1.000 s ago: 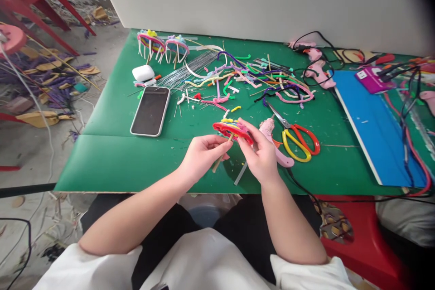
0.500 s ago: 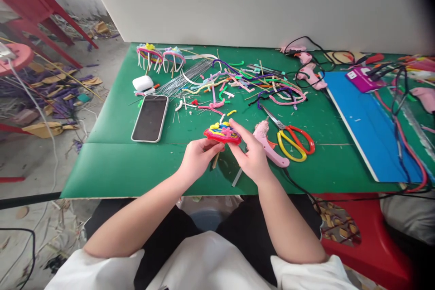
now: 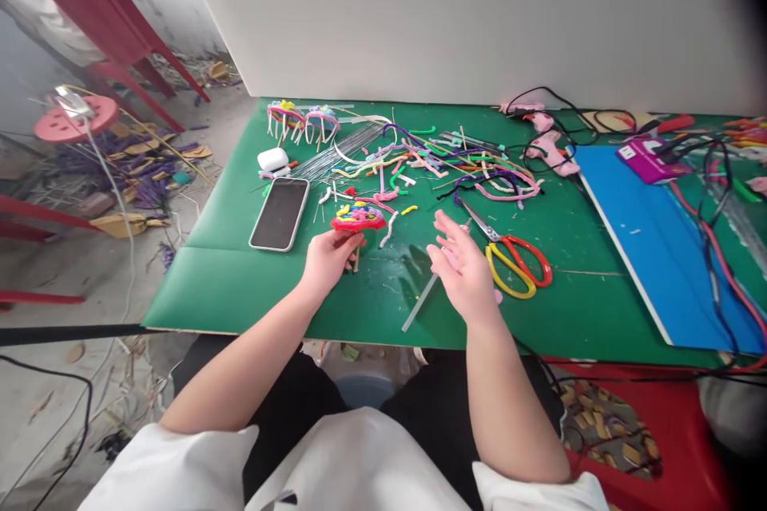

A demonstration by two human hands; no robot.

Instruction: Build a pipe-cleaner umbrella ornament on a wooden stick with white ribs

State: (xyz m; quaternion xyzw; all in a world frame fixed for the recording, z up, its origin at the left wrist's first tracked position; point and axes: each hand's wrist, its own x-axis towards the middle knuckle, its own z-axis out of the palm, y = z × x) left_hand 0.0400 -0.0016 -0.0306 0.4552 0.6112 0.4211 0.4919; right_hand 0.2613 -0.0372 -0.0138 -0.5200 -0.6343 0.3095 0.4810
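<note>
Since the earlier frame, the right hand point(image 3: 466, 275) has let go of the red-rimmed decoration point(image 3: 359, 216) and moved away to the right, over the pink glue gun point(image 3: 451, 258). The decoration has shifted left, closer to the phone point(image 3: 280, 214), and is now in the left hand point(image 3: 325, 262) alone.

The left fingers are closed around the wooden stick point(image 3: 356, 262) just under the decoration, which is held upright above the green table point(image 3: 209, 287). Its top carries yellow, blue and pink pieces. The right hand's thumb and fingers stand apart, with nothing gripped between them; whether they touch the glue gun, mostly hidden beneath the hand, I cannot tell.

A clear glue stick point(image 3: 418, 305) slants from under the right hand toward the table's near edge. The scissors point(image 3: 508, 255), with one yellow and one orange-red handle, lie open just right of that hand. A short white piece point(image 3: 388, 230) lies just beside the decoration, and a small yellow piece point(image 3: 410, 210) is near it. Farther back, a loose heap of coloured fuzzy wires point(image 3: 479, 168) spreads across the table, and two similar decorations point(image 3: 322, 125) stand side by side at the far left.
</note>
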